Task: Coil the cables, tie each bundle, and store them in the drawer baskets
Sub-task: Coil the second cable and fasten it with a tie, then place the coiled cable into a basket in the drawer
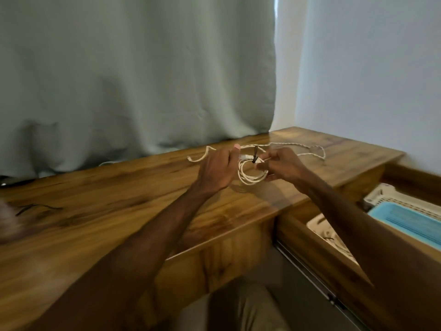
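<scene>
A small coil of white cable (250,176) hangs above the wooden desk (119,211) between my hands. A dark tie (254,155) wraps the top of the coil. My left hand (218,169) grips the coil on its left side, thumb up. My right hand (279,166) pinches the coil at the tie from the right. More white cable (298,148) lies loose on the desk behind my hands, one end (200,156) curling out to the left.
An open drawer (298,225) at the lower right holds a blue basket (410,222) and white baskets (391,197), one with cable in it (331,237). A grey curtain (131,80) hangs behind the desk. A thin dark tie (35,207) lies on the desk at left.
</scene>
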Tool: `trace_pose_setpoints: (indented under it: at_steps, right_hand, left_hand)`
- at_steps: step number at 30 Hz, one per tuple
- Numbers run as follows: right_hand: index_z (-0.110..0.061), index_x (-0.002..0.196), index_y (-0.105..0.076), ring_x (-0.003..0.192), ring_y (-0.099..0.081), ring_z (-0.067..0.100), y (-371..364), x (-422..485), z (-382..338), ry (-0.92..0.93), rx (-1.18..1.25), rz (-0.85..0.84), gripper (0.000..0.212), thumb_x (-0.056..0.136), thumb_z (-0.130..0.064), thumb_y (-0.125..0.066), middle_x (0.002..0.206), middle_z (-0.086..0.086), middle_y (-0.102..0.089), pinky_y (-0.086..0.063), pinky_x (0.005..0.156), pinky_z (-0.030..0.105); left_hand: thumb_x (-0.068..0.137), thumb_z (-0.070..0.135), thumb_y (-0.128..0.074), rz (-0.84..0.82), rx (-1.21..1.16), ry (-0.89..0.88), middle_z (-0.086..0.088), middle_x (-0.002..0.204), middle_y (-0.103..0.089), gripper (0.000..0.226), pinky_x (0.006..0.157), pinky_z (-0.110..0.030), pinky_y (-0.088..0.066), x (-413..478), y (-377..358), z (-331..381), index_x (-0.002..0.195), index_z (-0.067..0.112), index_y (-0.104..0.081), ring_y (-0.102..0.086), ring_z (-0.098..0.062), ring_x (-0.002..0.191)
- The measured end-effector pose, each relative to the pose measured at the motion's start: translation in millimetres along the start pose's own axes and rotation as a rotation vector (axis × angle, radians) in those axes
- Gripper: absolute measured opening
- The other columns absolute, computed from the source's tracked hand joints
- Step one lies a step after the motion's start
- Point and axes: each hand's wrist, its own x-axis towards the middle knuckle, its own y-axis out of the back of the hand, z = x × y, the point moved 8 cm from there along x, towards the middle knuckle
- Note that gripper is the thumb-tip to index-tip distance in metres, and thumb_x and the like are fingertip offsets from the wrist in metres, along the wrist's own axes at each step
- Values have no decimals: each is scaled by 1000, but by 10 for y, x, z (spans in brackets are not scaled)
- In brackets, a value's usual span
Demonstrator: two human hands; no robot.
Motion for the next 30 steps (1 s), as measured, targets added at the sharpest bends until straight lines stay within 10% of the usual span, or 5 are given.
trace_pose_setpoints:
  at_steps: [8, 11, 18, 30]
  right_hand:
    - [-12, 98, -80, 58, -71, 8, 1234, -362, 484, -83, -334, 178, 21, 81, -24, -84, 85, 4, -77, -62, 60, 25]
    - [-10, 100, -80, 75, -75, 18, 1677, -453, 725, -138, -431, 209, 27, 80, -28, -83, 88, 6, -79, -64, 78, 42]
    - [0, 88, -73, 63, -76, 25, 2671, -741, 1537, -435, -447, 366, 18, 84, -18, -75, 79, 16, -75, -66, 65, 43]
    - [2, 110, -63, 67, -74, 26, 2860, -1024, 2527, -692, -399, 375, 31, 88, -15, -76, 100, 19, -72, -58, 44, 30]
  left_hand:
    - [103, 38, -42, -157, 15, -204, -6, 77, -60, 37, 62, -37, -38, -70, -869, 1026, 77, 16, -55, -57, -26, 72]
    - [99, 31, -48, -186, 30, -305, -6, 78, -64, 28, 58, -36, -40, -111, -1189, 1481, 80, 15, -59, -58, -24, 69]
    - [95, 27, -53, -381, 102, -409, -10, 125, -58, 33, 91, -42, -52, -102, -1998, 1894, 123, 11, -55, -52, -26, 115]
    - [100, 26, -52, -499, 334, -488, -15, 137, -53, 40, 99, -40, -46, -65, -2694, 2240, 134, 5, -55, -48, -29, 126]
